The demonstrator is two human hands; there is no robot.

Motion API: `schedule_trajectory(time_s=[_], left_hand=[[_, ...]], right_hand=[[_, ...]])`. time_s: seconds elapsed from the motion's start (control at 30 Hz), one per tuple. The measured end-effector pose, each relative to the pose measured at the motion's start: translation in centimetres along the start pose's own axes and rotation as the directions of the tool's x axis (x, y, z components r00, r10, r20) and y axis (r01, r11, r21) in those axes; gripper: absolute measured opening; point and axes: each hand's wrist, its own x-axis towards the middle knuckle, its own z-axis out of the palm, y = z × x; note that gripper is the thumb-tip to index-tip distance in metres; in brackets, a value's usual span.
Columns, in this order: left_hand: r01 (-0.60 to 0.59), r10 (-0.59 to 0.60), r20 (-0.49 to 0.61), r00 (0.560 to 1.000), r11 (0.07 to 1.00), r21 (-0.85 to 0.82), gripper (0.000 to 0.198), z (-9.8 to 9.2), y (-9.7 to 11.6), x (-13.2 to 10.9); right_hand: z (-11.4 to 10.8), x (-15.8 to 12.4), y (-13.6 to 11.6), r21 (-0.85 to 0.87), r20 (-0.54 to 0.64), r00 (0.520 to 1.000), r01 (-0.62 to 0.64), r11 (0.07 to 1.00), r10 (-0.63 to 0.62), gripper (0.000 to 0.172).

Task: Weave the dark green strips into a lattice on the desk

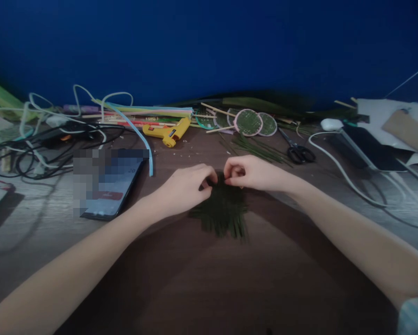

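Observation:
A small mat of dark green leaf strips [225, 211] lies on the brown board, its loose ends fanning out toward me. It looks woven, though the dim light blurs its detail. My left hand [190, 186] is curled at its upper left, thumb and fingertips pinched on the edge. At the upper right edge, my right hand [252, 172] pinches the strips between thumb and bent fingers. The exact strip in each pinch is partly hidden by the fingers. Just beyond my hands lie loose thin green strips [259, 149].
Behind are a yellow glue gun [169, 131], round woven fans [248, 123] on sticks and black-handled scissors [300, 153]. A phone [113, 186] lies left, under a blue strip [141, 135]. Cables [30, 156] tangle at far left; another phone [376, 149] lies right.

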Motion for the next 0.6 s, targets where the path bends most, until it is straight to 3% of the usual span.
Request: schedule_trajectory(time_s=[0.2, 0.6], left_hand=[[-0.019, 0.018, -0.025, 1.000, 0.999, -0.039, 0.017, -0.11, 0.04, -0.06], [-0.044, 0.047, 0.010, 0.999, 0.976, -0.214, 0.020, 0.74, 0.13, 0.14]], right_hand=[[0.16, 0.00, -0.07, -0.171, -0.014, 1.000, -0.004, 0.985, 0.002, 0.007], [-0.12, 0.08, 0.12, -0.142, -0.011, 1.000, -0.026, 0.990, 0.024, 0.008]])
